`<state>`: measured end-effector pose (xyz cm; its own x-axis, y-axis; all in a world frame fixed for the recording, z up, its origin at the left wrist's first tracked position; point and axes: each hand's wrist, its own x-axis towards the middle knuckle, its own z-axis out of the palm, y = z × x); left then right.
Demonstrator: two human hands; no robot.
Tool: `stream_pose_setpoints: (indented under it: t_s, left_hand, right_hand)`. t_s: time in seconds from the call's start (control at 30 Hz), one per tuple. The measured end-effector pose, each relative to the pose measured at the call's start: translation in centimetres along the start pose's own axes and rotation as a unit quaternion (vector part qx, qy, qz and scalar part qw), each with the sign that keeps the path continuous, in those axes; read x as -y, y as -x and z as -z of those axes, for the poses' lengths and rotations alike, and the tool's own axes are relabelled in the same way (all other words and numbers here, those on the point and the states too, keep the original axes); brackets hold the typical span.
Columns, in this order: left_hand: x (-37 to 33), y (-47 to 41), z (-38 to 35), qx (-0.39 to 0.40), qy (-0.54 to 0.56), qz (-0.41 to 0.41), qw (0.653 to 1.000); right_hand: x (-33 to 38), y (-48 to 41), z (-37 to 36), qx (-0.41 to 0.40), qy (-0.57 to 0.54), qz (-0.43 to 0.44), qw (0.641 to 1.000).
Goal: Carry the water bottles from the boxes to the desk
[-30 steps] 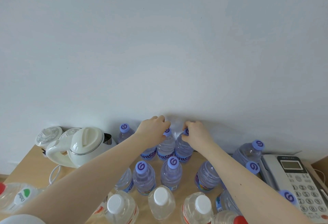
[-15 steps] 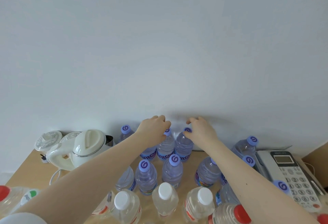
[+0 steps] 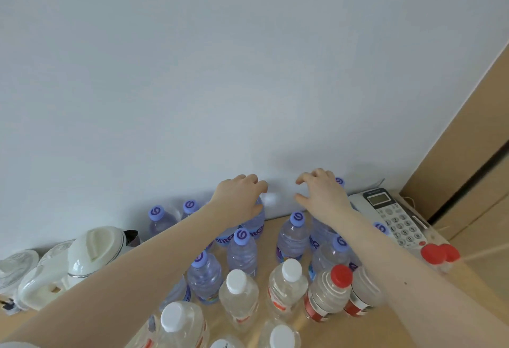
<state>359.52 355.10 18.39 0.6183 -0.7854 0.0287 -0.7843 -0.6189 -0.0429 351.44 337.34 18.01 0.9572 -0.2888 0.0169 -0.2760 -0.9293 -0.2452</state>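
Several small water bottles with purple caps [image 3: 241, 251] stand in rows on the wooden desk [image 3: 344, 331] against the white wall. My left hand [image 3: 238, 196] lies curled over the top of a back-row bottle [image 3: 257, 223], hiding its cap, so a grip cannot be made out. My right hand [image 3: 322, 196] hovers just right of it above other purple-capped bottles [image 3: 293, 237], fingers spread and empty. Both forearms reach in from the bottom edge.
Larger bottles with white caps [image 3: 239, 295] and red caps [image 3: 330, 290] crowd the desk's near side. A white kettle [image 3: 91, 254] stands at the left and a desk phone [image 3: 391, 215] at the right. A wooden panel [image 3: 468, 155] rises at far right.
Both hands held bottle caps at the back row. The right hand has let go and spread its fingers. The view has swung right, showing the wooden panel.
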Motion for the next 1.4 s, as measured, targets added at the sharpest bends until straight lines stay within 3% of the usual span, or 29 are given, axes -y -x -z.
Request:
stream_pose_setpoints:
  t_s: [0.27, 0.57, 0.87, 1.4]
  left_hand:
    - [-6.0, -3.6, 0.2, 0.011, 0.010, -0.050, 0.999]
    - [-10.4, -9.1, 0.0, 0.040, 0.006, 0.006, 0.999]
    - [-10.9, -10.9, -1.6, 0.088, 0.007, 0.107, 0.990]
    - [-7.9, -10.5, -1.9, 0.091, 0.013, 0.107, 0.990]
  right_hand:
    - [-6.9, 2.2, 0.7, -0.009, -0.014, -0.048, 0.999]
    - [-12.3, -3.2, 2.0, 0.049, -0.032, 0.009, 0.998]
    - [-13.8, -7.6, -0.5, 0.137, -0.032, 0.064, 0.988]
    - [-12.8, -7.8, -1.6, 0.134, -0.078, 0.059, 0.986]
